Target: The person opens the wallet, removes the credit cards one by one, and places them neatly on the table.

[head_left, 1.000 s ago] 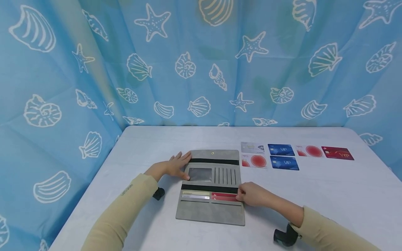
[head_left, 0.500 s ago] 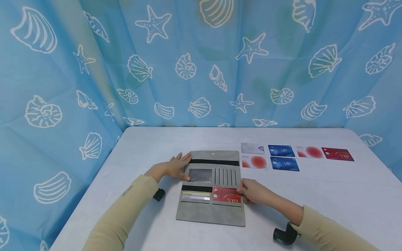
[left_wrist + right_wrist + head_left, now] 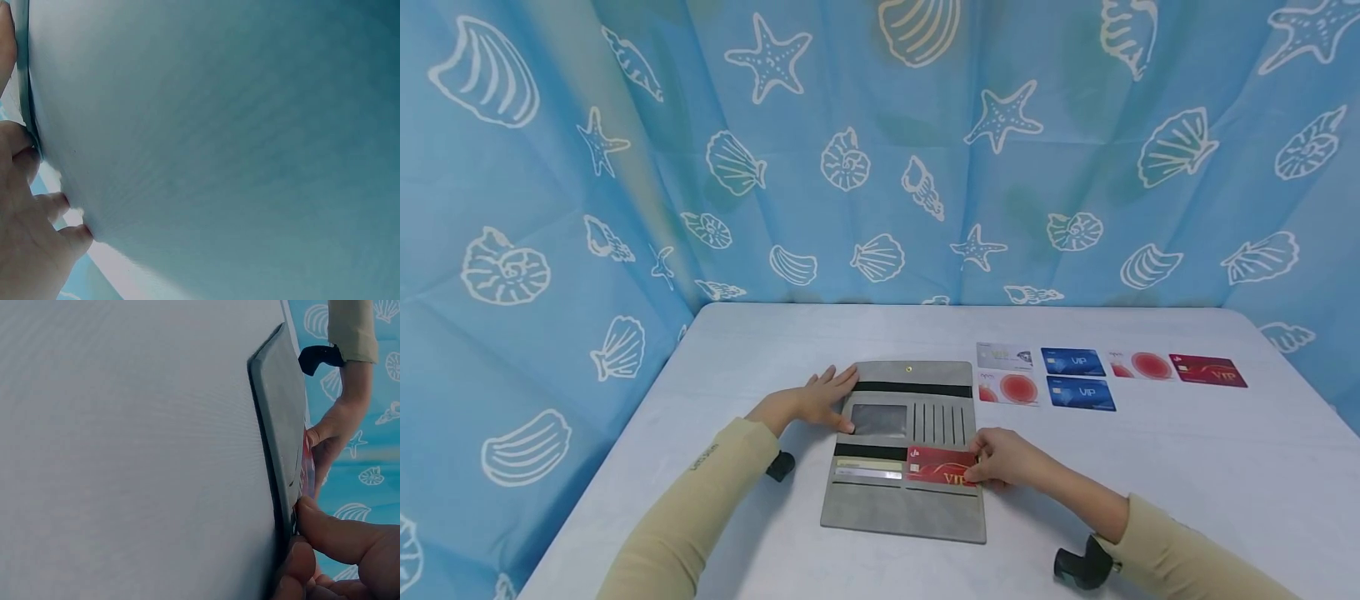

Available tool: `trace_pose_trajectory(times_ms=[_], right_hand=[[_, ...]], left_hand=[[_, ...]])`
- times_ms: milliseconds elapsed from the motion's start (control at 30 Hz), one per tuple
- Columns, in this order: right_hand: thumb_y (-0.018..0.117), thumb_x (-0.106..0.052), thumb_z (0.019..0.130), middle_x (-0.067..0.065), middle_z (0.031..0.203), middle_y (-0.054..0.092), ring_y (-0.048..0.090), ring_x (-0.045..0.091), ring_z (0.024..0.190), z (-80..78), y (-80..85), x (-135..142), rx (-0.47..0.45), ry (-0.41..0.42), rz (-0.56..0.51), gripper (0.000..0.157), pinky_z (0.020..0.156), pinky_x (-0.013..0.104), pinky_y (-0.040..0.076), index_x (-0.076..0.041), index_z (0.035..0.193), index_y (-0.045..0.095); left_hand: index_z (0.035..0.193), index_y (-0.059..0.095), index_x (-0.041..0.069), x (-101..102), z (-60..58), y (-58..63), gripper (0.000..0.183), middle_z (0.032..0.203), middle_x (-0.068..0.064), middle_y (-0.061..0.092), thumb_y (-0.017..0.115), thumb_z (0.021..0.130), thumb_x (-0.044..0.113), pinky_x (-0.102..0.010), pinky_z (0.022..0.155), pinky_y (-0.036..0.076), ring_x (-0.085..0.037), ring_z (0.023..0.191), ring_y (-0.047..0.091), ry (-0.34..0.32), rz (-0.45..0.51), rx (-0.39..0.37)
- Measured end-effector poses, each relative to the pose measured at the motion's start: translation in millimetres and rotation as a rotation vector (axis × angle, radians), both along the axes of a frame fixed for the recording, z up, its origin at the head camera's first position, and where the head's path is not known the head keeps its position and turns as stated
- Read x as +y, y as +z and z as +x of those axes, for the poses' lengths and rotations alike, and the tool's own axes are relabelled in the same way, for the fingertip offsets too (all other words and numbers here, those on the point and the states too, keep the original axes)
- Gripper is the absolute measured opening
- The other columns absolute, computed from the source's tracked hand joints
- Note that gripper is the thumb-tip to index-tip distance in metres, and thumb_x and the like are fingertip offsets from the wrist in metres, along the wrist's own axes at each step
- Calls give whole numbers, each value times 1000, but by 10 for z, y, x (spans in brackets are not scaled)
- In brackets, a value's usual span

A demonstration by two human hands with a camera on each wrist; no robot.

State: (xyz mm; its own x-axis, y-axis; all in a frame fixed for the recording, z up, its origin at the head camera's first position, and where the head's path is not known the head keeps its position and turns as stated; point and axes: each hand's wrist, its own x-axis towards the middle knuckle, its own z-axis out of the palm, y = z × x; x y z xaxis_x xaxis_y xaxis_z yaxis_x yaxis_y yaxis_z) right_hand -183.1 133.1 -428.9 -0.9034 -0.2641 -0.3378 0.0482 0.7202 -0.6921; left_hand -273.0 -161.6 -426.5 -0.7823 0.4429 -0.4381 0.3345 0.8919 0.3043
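A grey long wallet (image 3: 898, 512) lies opened flat on the table. My left hand (image 3: 812, 402) rests on its left edge with spread fingers, the thumb beside the clear window (image 3: 878, 420). At the wallet's right side my right hand (image 3: 1011, 458) pinches the right end of a red VIP card (image 3: 938, 466), thumb on its face. The card stands largely out of its slot, its lower edge still at the pocket. To its left, a silver card and a yellowish card (image 3: 868, 464) show as strips in their slots. In the right wrist view the thumb (image 3: 331, 531) presses at the wallet's edge.
Two blue VIP cards (image 3: 1072, 362), two white cards with red circles (image 3: 1007, 387), a silver card (image 3: 1004, 357) and another red VIP card (image 3: 1208, 370) lie at the back right of the white table (image 3: 760, 333). A shell-patterned blue curtain (image 3: 850, 150) hangs behind.
The red VIP card has come up out of its slot, from a strip to most of its face. My right thumb has shifted onto its face. The left hand stays put.
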Motion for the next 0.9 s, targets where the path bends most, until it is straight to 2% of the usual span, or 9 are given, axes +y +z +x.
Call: trace_pose_trajectory(times_ms=[167, 567, 733, 800, 900], right_hand=[[74, -11, 74, 3, 63, 50, 44, 13, 49, -1, -24, 2, 24, -17, -30, 23, 47, 19, 41, -6, 82, 53], [73, -7, 76, 5, 68, 53, 50, 15, 55, -21, -41, 15, 49, -80, -115, 23, 52, 22, 47, -4, 84, 51], [72, -6, 76, 4, 69, 54, 50, 15, 59, -18, -41, 23, 67, -62, -140, 24, 55, 23, 49, -4, 84, 50], [72, -6, 76, 4, 68, 53, 50, 14, 60, -5, -39, 31, 95, -50, -149, 23, 56, 23, 49, -4, 85, 51], [71, -5, 77, 2, 69, 54, 50, 13, 64, 43, -26, 58, 165, 13, -165, 23, 57, 22, 50, -4, 87, 50]], left_hand=[[148, 4, 12, -7, 6, 4, 96, 155, -2, -5, 64, 81, 45, -47, 112, -4, -31, 140, -9, -1, 8, 0], [148, 3, 12, -12, 9, 10, 96, 155, -3, -5, 64, 81, 45, -47, 112, -3, -31, 140, -9, -1, 12, -6], [148, 4, 13, -3, 22, 28, 95, 155, -2, -6, 64, 81, 45, -47, 112, -4, -31, 140, -10, 3, 8, -10], [148, 4, 13, 0, 22, 33, 95, 155, -2, -5, 64, 81, 45, -47, 112, -4, -31, 140, -10, 5, 10, -10], [148, 4, 13, 2, 16, 39, 96, 155, -2, -5, 64, 81, 45, -47, 112, -4, -31, 140, -10, 10, 14, -13]])
